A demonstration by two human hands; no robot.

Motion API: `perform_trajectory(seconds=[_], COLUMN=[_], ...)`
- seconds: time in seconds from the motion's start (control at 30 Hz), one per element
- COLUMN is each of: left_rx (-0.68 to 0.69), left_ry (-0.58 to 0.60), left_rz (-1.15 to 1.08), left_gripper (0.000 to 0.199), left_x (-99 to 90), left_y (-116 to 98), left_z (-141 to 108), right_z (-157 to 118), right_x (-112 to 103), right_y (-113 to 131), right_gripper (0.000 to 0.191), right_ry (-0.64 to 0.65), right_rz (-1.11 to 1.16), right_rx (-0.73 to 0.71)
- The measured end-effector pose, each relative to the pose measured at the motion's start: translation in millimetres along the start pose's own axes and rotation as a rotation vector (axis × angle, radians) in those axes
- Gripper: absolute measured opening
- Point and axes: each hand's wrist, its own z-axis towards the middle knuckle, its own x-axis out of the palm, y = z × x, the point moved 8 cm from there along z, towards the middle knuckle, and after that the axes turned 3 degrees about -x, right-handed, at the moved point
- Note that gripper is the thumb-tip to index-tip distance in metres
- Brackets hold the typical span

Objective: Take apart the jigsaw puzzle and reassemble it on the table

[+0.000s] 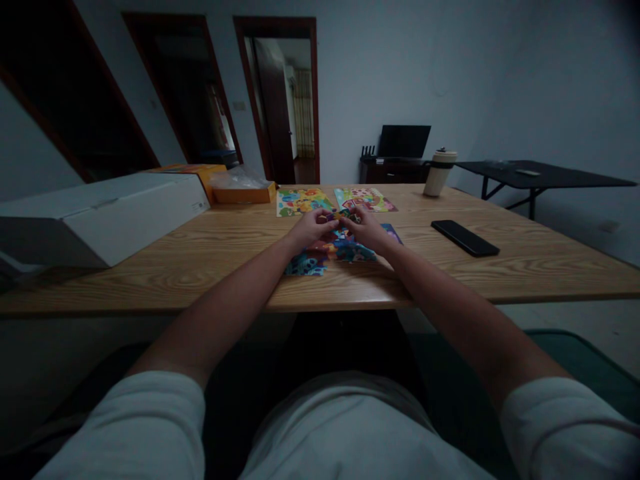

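Note:
My left hand [311, 227] and my right hand [366, 227] meet over the middle of the table, fingers closed on small colourful jigsaw puzzle pieces [342, 215] held up between them. Below the hands lies a partly joined jigsaw puzzle [345, 251] in blue, red and orange. Its lower left section [305, 264] reaches toward the table's front edge. My forearms and hands cover part of it. Just beyond my hands lie two bright picture sheets, a yellow and green one [303, 201] on the left and a green and pink one [365, 199] on the right.
The wooden table [225, 260] carries a long white box [130, 207] at left, beside an orange box [245, 194] with clear plastic in it. To the right are a black phone [465, 238] and a lidded cup [440, 175]. A black table [545, 175] stands beyond.

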Motion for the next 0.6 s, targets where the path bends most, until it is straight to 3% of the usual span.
perform_trajectory(seconds=[0.1, 0.2, 0.33, 0.47, 0.6], left_rx=[-0.038, -0.124, -0.147, -0.125, -0.130], left_ry=[-0.024, -0.042, 0.038, 0.063, 0.034], left_rz=[0.010, 0.005, -0.051, -0.111, -0.069], left_gripper=[0.024, 0.026, 0.022, 0.023, 0.022], left_x=[-2.0, -3.9, 1.7, 2.6, -1.8], left_y=[4.2, 10.6, 10.2, 6.2, 6.4], left_z=[0.3, -2.2, -6.0, -6.0, -6.5], right_z=[-2.2, -9.2, -20.1, -23.9, -19.5], right_x=[-5.2, -11.6, 2.8, 7.0, -5.1], right_y=[4.3, 27.5, 53.7, 61.1, 53.7], right_gripper=[0.027, 0.024, 0.022, 0.025, 0.039], right_ry=[-0.059, -0.146, -0.039, -0.029, -0.116], right_rz=[-0.101, -0.333, -0.556, -0.584, -0.356], right_rx=[-0.066, -0.295, -0.529, -0.564, -0.464])
